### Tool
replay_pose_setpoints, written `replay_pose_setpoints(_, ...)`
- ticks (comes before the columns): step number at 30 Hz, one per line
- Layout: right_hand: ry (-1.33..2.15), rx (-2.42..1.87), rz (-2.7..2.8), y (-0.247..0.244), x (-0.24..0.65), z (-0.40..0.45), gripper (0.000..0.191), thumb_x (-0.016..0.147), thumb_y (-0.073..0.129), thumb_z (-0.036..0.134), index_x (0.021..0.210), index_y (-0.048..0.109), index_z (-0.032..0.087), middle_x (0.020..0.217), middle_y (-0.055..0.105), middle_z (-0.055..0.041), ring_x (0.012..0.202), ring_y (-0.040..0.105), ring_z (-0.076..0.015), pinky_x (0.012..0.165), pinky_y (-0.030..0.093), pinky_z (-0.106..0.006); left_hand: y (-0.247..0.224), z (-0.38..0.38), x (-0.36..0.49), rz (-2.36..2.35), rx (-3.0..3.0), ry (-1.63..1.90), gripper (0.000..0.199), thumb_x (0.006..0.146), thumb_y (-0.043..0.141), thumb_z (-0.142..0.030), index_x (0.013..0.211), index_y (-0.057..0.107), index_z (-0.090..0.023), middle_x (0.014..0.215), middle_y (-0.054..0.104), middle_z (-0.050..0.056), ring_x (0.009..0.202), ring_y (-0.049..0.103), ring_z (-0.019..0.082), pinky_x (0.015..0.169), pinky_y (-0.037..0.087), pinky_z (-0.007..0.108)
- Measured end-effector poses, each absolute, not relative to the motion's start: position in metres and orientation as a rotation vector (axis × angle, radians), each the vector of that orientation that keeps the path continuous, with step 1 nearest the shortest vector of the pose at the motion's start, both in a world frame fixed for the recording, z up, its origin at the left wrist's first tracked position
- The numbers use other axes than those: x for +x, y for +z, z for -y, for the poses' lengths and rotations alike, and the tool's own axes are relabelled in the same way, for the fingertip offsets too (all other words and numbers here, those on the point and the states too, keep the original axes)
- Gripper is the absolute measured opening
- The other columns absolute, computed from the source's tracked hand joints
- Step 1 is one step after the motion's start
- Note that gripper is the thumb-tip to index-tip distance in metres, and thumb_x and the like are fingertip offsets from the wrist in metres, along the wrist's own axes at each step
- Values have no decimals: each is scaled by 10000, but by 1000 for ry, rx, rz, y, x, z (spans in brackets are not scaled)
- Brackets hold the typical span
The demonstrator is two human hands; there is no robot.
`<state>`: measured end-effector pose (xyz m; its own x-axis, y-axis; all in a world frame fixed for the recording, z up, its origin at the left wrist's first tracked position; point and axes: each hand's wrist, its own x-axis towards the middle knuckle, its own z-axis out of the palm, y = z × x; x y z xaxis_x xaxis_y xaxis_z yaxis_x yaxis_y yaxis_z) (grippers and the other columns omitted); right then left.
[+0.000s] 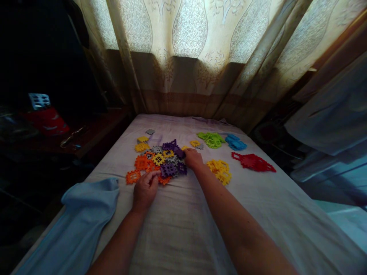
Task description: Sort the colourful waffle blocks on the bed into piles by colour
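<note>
A mixed heap of interlocking plastic tiles lies in front of me, with purple tiles (168, 170), orange tiles (141, 162), yellow tiles (158, 159) and grey tiles (157, 149) jumbled together. My left hand (145, 189) rests at the heap's near edge, fingers curled in by the orange and purple pieces; whatever they may hold is hidden. At the right side of the heap, my right hand (193, 158) has its fingers closed on a purple tile (180, 153). Sorted by colour, yellow tiles (219, 170) sit just right of my right forearm.
Farther right are piles of green tiles (212, 139), blue tiles (235, 142) and red tiles (253, 162). Small yellow and grey pieces lie behind the heap. A light blue cloth (88, 206) covers the bed's left side. Curtains (189, 76) hang beyond the sheet (177, 236).
</note>
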<state>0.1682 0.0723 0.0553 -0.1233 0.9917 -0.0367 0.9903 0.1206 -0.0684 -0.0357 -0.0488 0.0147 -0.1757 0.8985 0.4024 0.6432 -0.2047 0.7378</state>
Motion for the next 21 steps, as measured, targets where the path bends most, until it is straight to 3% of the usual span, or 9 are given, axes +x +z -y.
replay_pose_setpoints(13,-26,-2155,2037,43,178,-14,303,947,477,324,1108,696,188,1165,678,-150,1114,572,-281,898,427,-382,16,48,-38,-1831,1891,1426,253,860,486,-281,920,725,-222,933,763,53,914,691,219,891,535,358)
replay_pose_setpoints(21,37,-2182,1966,41,188,-21,325,912,553,414,1105,698,197,1225,665,-147,1159,545,-303,931,400,-416,12,46,-39,-1814,2070,1360,263,871,496,-274,1008,712,-212,1033,753,71,1009,669,240,974,491,400)
